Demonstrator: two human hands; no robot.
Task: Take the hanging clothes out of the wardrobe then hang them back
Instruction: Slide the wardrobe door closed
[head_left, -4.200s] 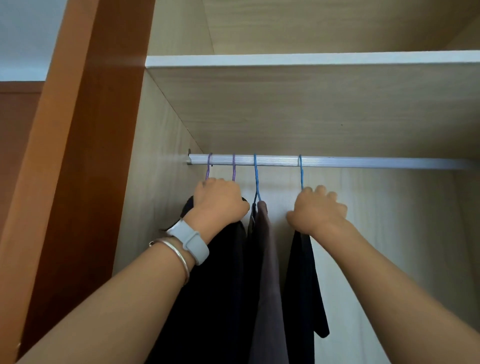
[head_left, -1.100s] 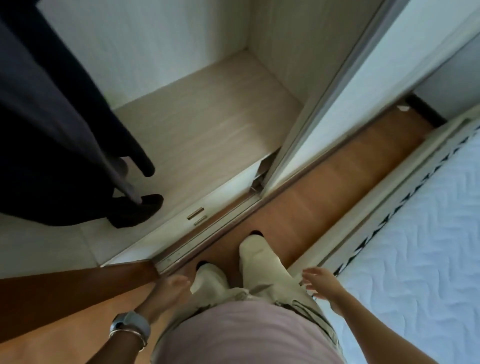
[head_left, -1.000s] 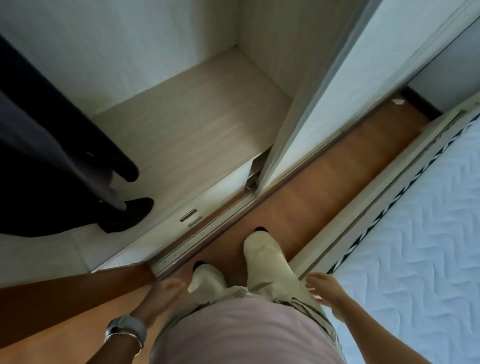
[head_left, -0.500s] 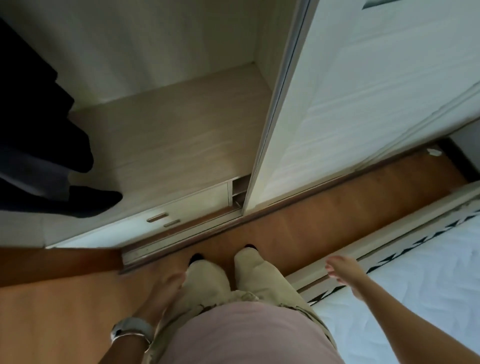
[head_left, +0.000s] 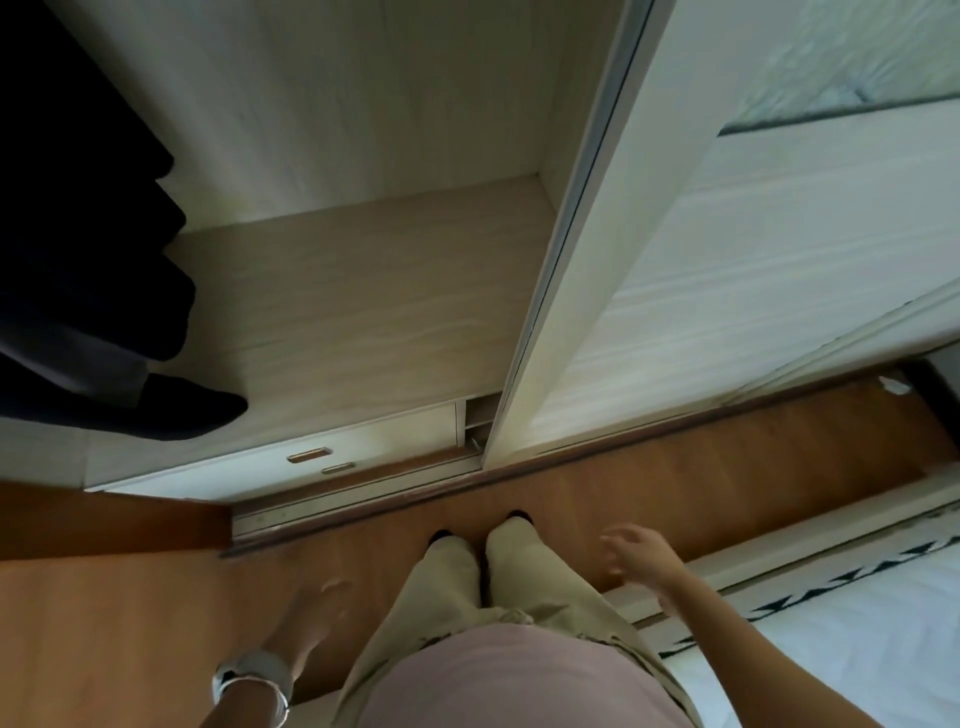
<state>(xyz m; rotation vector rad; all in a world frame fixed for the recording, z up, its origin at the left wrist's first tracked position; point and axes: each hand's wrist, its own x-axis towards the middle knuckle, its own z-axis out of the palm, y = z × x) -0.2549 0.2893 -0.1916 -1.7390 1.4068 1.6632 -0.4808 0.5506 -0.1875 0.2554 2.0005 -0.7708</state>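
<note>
Open wardrobe (head_left: 363, 291), dark clothes (head_left: 78, 260) hanging straight down

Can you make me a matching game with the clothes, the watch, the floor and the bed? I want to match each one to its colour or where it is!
Things:
1. hanging clothes
2. watch
3. floor
4. bed

Matches:
A. orange-brown wood
B. on the left wrist
C. white, at the bottom right
D. dark, inside the wardrobe on the left

Pairs: 1-D, 2-B, 3-A, 4-C
</note>
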